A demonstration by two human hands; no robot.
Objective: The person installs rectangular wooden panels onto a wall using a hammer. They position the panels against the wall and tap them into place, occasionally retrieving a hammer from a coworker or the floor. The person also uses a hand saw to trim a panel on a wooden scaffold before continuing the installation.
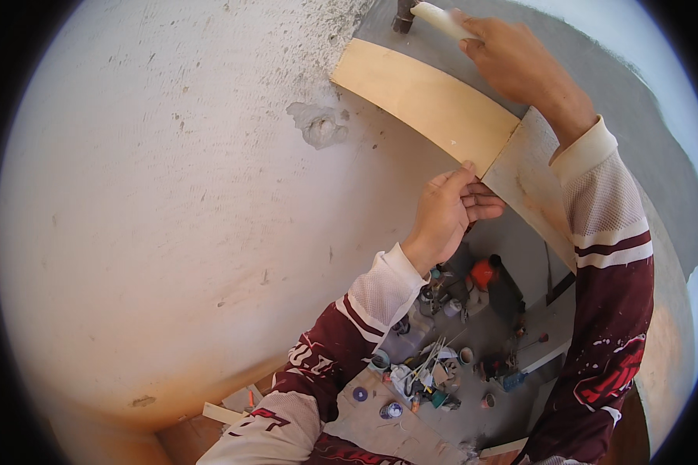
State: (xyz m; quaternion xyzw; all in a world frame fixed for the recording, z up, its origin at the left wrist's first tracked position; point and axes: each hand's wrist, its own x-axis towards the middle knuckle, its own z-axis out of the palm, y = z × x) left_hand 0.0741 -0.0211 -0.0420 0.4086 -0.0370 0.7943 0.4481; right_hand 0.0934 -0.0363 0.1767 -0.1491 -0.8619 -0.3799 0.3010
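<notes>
My left hand (450,213) pinches the lower edge of a light wooden board (430,105) held flat against the wall, near where it meets a second, paler board (531,182). My right hand (512,58) is raised above the board and grips the pale handle of a tool (438,17) whose dark head touches the grey plaster at the top. Both sleeves are maroon and white.
The cream wall (194,194) fills the left, with a chipped patch (318,124) near the board. Grey plaster (620,93) covers the wall on the right. Far below lie several tools, cans and an orange object (482,273) on a grey floor.
</notes>
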